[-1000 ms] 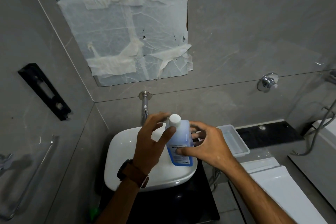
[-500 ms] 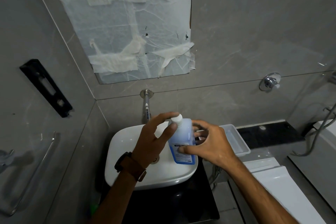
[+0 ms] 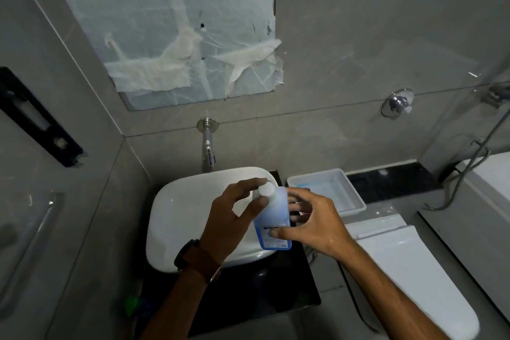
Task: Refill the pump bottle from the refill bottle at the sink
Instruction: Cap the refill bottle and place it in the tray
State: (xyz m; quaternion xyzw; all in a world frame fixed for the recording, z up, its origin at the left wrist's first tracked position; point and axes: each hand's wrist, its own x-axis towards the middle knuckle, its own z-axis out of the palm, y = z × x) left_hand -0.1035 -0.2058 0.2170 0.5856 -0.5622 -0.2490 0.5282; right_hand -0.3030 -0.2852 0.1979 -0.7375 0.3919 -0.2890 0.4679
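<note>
A clear bottle of blue liquid [image 3: 273, 218] with a white screw cap [image 3: 266, 190] and a label stands at the right rim of the white sink [image 3: 182, 201]. My right hand [image 3: 311, 223] grips the bottle's body from the right, thumb across the label. My left hand [image 3: 231, 218], a watch on its wrist, has thumb and forefinger closed around the white cap. A pump bottle is not visible; part of something shows behind the right hand's fingers, and I cannot tell what it is.
A chrome wall tap [image 3: 207, 146] hangs over the sink. A white tray [image 3: 328, 190] sits on the black ledge to the right, and a white toilet lid [image 3: 408, 265] lies below it. A taped-over mirror [image 3: 171, 25] is above. The black counter [image 3: 248, 290] carries the sink.
Both hands have stayed on the bottle. My left thumb and forefinger have closed further around the cap. The head has tipped slightly, shifting the view.
</note>
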